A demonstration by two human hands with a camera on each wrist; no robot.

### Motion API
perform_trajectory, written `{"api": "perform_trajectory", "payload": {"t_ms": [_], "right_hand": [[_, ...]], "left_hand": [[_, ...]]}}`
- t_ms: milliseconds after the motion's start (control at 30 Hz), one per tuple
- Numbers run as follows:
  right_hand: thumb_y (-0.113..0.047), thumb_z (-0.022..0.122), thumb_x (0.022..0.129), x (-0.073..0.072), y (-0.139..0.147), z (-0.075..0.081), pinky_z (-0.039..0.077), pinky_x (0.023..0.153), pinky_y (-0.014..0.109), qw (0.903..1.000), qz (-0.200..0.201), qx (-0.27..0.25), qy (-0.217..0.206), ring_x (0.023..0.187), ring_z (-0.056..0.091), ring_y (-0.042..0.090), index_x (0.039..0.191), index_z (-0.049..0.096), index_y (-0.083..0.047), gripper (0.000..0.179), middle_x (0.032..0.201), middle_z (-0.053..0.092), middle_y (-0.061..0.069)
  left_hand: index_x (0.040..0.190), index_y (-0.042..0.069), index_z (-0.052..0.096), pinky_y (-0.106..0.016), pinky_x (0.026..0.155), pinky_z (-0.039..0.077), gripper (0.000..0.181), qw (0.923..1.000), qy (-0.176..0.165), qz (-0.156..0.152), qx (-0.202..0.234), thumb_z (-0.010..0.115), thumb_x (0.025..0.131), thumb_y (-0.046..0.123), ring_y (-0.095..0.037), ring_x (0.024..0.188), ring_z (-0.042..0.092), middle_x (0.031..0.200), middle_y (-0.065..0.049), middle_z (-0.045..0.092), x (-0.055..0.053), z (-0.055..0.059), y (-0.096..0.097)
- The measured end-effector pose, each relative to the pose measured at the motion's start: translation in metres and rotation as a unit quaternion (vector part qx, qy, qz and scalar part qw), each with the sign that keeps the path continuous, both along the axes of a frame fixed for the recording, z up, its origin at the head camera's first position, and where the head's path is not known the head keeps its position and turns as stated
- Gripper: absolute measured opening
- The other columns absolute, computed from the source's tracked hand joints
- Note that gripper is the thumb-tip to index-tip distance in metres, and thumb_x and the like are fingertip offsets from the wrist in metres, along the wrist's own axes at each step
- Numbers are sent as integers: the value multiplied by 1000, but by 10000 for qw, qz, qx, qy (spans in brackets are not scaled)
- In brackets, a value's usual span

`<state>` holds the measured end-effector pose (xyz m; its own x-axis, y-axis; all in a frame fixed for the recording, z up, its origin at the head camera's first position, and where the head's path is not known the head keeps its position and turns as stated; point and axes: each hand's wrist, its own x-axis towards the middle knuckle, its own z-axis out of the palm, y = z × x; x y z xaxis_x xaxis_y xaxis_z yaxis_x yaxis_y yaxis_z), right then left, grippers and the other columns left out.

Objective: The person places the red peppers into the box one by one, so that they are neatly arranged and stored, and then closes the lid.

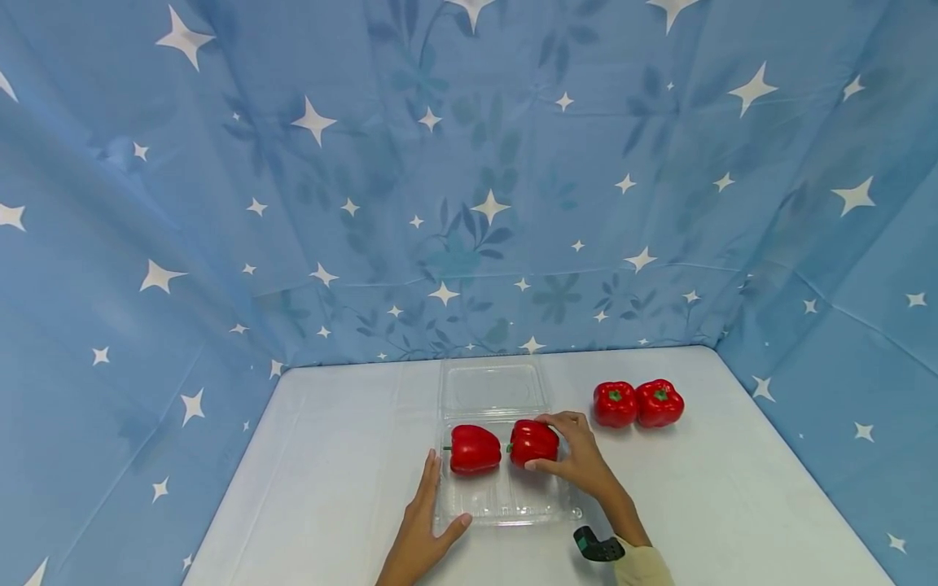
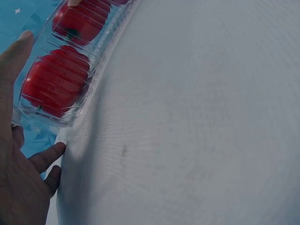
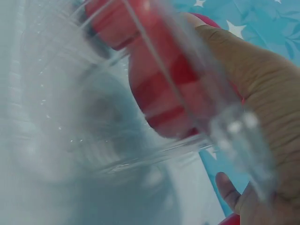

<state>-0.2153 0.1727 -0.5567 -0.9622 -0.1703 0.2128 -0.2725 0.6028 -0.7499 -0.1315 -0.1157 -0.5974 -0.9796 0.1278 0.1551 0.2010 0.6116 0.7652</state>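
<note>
A clear plastic clamshell box lies with its lid folded back, away from me. In its left part sits a red bell pepper, the green stem pointing left. My right hand grips a second red bell pepper beside it, thumb at the near side and fingers over the far side. Through the box wall, the right wrist view shows this gripped pepper. My left hand is at the box's left edge, fingers straight and thumb spread toward the front corner, holding nothing.
Two more red bell peppers stand side by side on the white table, to the right of the box. The transparent lid reaches toward the blue star-patterned curtain behind the table. A dark wrist strap is on the right wrist.
</note>
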Motion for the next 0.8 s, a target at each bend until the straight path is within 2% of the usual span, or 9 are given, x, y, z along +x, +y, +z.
{"api": "perform_trajectory", "payload": {"t_ms": [100,300,533,800], "right_hand": [[-43,89,64,-1,-1,-2,55,90,57,9997,-28,220,118,123,39,29,126,64,-15,73,126,56,10],[-41,89,63,-4,-2,-5,53,91,58,9993,-33,323,170,122,37,28,125,65,-14,72,121,55,8],[-43,88,63,-5,-2,-8,50,95,59,9979,-8,640,34,126,36,29,128,63,-16,75,125,55,9],[-40,87,68,-6,-3,-7,53,93,59,9984,58,559,58,127,36,32,130,62,-15,72,128,57,11]], "left_hand": [[158,20,14,-60,107,39,95,10000,20,6,13,68,86,49,-32,147,27,166,-3,14,0,-1,0],[158,18,16,-58,108,38,95,9999,156,20,67,69,85,47,-31,146,27,165,-3,15,0,-2,-1],[158,18,16,-58,108,38,95,9999,56,-22,117,69,85,47,-30,147,26,165,-2,14,1,-1,-1],[158,22,13,-59,109,36,96,9999,-66,12,75,68,85,50,-29,148,24,166,0,12,0,0,0]]}}
